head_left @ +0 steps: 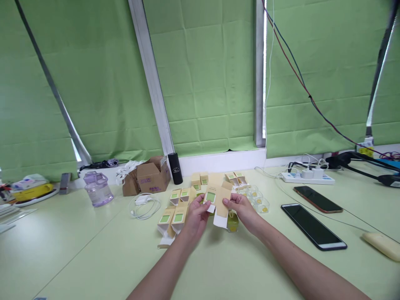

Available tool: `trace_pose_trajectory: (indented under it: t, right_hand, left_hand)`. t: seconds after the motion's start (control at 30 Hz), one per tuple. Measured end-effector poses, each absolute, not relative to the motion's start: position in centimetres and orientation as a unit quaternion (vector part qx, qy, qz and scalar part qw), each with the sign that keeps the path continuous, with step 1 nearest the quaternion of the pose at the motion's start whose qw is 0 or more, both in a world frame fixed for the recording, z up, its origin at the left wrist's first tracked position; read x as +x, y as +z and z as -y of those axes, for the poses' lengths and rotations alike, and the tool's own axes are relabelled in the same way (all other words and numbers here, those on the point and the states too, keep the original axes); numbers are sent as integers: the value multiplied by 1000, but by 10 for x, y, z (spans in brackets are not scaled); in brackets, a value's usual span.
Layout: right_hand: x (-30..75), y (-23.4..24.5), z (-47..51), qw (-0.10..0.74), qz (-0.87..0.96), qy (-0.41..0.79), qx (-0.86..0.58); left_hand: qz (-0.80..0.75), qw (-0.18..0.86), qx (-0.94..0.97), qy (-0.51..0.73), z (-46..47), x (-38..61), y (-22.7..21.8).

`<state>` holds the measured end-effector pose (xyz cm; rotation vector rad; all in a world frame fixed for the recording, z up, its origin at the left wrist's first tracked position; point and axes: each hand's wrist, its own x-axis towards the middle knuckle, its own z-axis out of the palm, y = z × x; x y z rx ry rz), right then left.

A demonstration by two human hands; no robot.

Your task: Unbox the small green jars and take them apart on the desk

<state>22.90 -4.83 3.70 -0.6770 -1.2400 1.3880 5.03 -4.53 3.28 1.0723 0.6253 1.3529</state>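
Between my two hands is a flattened cardboard box (221,199), tan outside with a green-edged window and white flaps hanging at its lower end. My left hand (197,216) pinches its left side, and my right hand (242,210) grips the right side, thumb on the panel. Just below the box stands a small jar with yellow-green contents (233,222), partly covered by it. Left of my left hand lie several folded-up boxes (178,218) of the same kind with open white flaps. More such boxes (236,179) stand behind. Clear small containers with yellow centres (256,199) sit beyond my right hand.
Two phones (314,227) and a yellow case (383,246) lie to the right, before a power strip (308,177). At the left are a white cable (144,208), a purple water jug (98,189), a brown carton (153,175) and a black cylinder (175,168).
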Motion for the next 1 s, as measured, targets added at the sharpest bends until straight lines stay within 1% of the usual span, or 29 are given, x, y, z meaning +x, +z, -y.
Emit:
trace_pose_trajectory:
  t: [0.13, 0.23, 0.43, 0.53, 0.63, 0.73, 0.83, 0.9, 1.0]
  right_hand:
    - [230, 38, 48, 548, 522, 589, -283]
    - [230, 38, 48, 560, 517, 579, -288]
    - [229, 36, 46, 586, 516, 558, -281]
    - [228, 35, 43, 598, 534, 524, -288]
    - [230, 32, 37, 615, 549, 468, -318]
    - [232, 25, 29, 637, 534, 418, -366]
    - [233, 17, 22, 657, 507, 414, -374]
    - [234, 14, 19, 670, 481, 440, -355]
    - [234, 13, 17, 677, 443, 484, -333]
  left_hand:
    - [-263, 617, 464, 578, 45, 50, 32]
    - [-250, 600, 484, 586, 46, 51, 32]
    - [-267, 526, 525, 614, 48, 52, 32]
    - [-282, 478, 559, 616, 49, 50, 32]
    - [-305, 373, 619, 621, 53, 48, 33]
    - [-324, 192, 694, 614, 60, 48, 36]
    - [-321, 44, 746, 582, 66, 49, 37]
    - [-311, -13, 761, 569, 67, 50, 36]
    - [-308, -61, 765, 562, 66, 50, 36]
